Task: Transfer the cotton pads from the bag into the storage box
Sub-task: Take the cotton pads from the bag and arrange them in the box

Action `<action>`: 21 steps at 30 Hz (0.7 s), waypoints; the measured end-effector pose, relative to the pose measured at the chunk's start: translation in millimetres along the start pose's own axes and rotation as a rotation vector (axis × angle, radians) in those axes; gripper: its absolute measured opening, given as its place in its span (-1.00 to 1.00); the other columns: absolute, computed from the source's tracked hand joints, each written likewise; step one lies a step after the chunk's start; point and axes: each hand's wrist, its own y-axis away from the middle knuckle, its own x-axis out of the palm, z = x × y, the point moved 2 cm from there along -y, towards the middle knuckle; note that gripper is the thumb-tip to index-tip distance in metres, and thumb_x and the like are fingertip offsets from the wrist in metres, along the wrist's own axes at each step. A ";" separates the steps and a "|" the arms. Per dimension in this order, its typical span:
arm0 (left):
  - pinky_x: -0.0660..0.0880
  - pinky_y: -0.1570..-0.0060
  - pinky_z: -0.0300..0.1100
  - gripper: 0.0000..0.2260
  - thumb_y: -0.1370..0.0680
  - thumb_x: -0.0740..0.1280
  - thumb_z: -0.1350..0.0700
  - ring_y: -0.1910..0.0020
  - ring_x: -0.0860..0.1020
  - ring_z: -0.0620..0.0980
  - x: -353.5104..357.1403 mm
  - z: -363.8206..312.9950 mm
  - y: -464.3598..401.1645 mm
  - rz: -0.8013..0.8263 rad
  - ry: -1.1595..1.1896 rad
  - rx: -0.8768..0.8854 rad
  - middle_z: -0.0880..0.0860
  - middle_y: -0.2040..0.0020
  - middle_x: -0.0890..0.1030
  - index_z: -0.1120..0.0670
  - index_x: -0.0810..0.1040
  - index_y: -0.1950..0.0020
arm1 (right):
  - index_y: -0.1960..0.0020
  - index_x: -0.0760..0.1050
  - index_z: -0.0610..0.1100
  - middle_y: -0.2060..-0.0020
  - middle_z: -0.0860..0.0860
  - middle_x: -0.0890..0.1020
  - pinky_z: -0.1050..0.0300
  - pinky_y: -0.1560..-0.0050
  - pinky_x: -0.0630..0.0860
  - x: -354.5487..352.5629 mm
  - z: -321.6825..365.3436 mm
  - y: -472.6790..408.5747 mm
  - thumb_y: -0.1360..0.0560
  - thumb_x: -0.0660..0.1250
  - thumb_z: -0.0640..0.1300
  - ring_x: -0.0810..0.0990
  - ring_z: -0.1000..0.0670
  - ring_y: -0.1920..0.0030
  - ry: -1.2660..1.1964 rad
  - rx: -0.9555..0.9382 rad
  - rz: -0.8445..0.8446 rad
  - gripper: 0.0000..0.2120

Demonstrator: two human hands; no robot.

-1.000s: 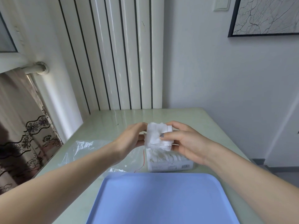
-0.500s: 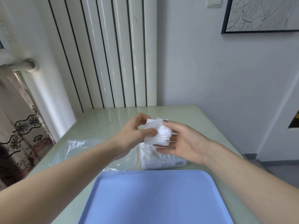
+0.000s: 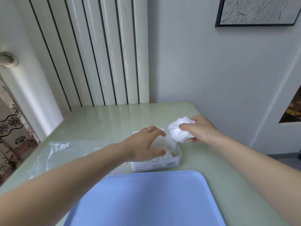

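A clear storage box (image 3: 169, 163) with a barcode label sits on the table just beyond the blue tray; white cotton pads (image 3: 167, 154) stand in rows inside it. My left hand (image 3: 146, 144) reaches into the box, its fingers spread over the pads and blurred. My right hand (image 3: 200, 129) grips a stack of white cotton pads (image 3: 178, 131) just right of and above the box. The crumpled clear bag (image 3: 53, 154), with a red drawstring, lies flat to the left of the box.
A blue tray (image 3: 146, 201) fills the near table edge. The pale green table (image 3: 114, 118) meets a white radiator at the back and a wall on the right. A patterned curtain hangs at far left.
The hands have parted: my right hand carried the pad stack off to the right, and my left hand let go of it and dropped into the box.
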 end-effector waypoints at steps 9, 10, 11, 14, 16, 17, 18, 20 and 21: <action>0.06 -0.49 0.20 -0.64 -0.60 0.21 -0.24 -0.53 0.00 0.09 35.8 10.3 -12.5 0.176 -0.308 0.151 0.06 -0.50 0.11 -0.34 0.33 -0.39 | -0.04 0.52 -0.25 0.20 -0.06 0.60 0.12 0.31 0.50 17.1 -0.1 -6.9 -0.41 0.40 -0.03 0.54 -0.04 0.28 0.092 -0.013 0.155 -0.66; 0.04 -0.51 0.18 -0.66 -0.60 0.21 -0.23 -0.54 -0.02 0.08 36.6 13.4 -11.9 0.169 -0.266 0.143 0.07 -0.51 0.09 -0.33 0.35 -0.39 | -0.05 0.53 -0.24 0.20 -0.06 0.61 0.14 0.34 0.47 19.7 -0.7 -7.6 -0.40 0.40 -0.03 0.54 -0.04 0.30 0.086 -0.002 0.183 -0.66; -0.01 -0.53 0.15 -0.66 -0.60 0.22 -0.23 -0.56 -0.05 0.06 38.0 16.1 -10.8 0.163 -0.224 0.135 0.07 -0.54 0.06 -0.33 0.38 -0.38 | -0.05 0.53 -0.22 0.19 -0.06 0.62 0.15 0.36 0.46 22.6 -2.3 -7.9 -0.40 0.41 -0.04 0.53 -0.03 0.32 0.108 0.002 0.206 -0.68; -0.03 -0.54 0.07 -0.64 -0.54 0.22 -0.31 -0.54 0.03 0.08 43.6 23.5 -9.0 0.113 -0.116 0.143 0.03 -0.55 0.03 -0.30 0.45 -0.32 | -0.04 0.49 -0.17 0.12 -0.05 0.62 0.16 0.32 0.49 29.4 -5.9 -8.5 -0.41 0.41 -0.04 0.56 -0.03 0.34 0.325 -0.017 0.229 -0.71; 0.02 -0.53 0.07 -0.58 -0.46 0.17 -0.38 -0.50 0.14 0.10 47.2 27.4 -9.5 0.073 -0.052 0.143 0.00 -0.51 0.10 -0.28 0.48 -0.25 | -0.10 0.45 -0.15 0.01 -0.05 0.58 0.13 0.21 0.49 31.8 -4.6 -8.2 -0.42 0.39 -0.03 0.60 -0.06 0.19 0.520 -0.061 0.232 -0.68; 0.05 -0.52 0.07 -0.58 -0.44 0.17 -0.39 -0.48 0.18 0.09 49.2 29.2 -10.3 0.053 -0.020 0.136 -0.03 -0.49 0.13 -0.27 0.51 -0.21 | -0.15 0.45 -0.15 -0.03 -0.06 0.56 0.12 0.17 0.49 33.5 -2.2 -7.7 -0.44 0.38 -0.03 0.60 -0.08 0.09 0.612 -0.090 0.230 -0.65; 0.08 -0.51 0.07 -0.60 -0.43 0.19 -0.38 -0.47 0.21 0.09 51.5 31.0 -10.9 0.033 0.007 0.126 -0.06 -0.48 0.16 -0.26 0.53 -0.16 | -0.19 0.44 -0.14 -0.07 -0.06 0.55 0.12 0.14 0.49 36.3 2.0 -5.9 -0.45 0.37 -0.04 0.59 -0.09 0.02 0.699 -0.121 0.228 -0.64; 0.16 -0.49 0.07 -0.67 -0.41 0.25 -0.37 -0.45 0.24 0.08 54.3 32.5 -11.4 -0.003 0.054 0.112 -0.12 -0.45 0.18 -0.27 0.53 -0.08 | -0.15 0.42 -0.11 -0.04 -0.05 0.52 0.16 0.25 0.44 44.8 12.1 -1.0 -0.47 0.34 -0.09 0.54 -0.09 0.04 0.843 -0.188 0.237 -0.73; 0.19 -0.48 0.06 -0.70 -0.40 0.28 -0.35 -0.44 0.25 0.08 55.0 32.7 -10.9 -0.018 0.082 0.108 -0.14 -0.44 0.19 -0.28 0.52 -0.05 | -0.08 0.41 -0.09 0.02 -0.04 0.50 0.17 0.32 0.39 50.2 15.8 0.6 -0.48 0.32 -0.12 0.52 -0.09 0.08 0.909 -0.221 0.238 -0.80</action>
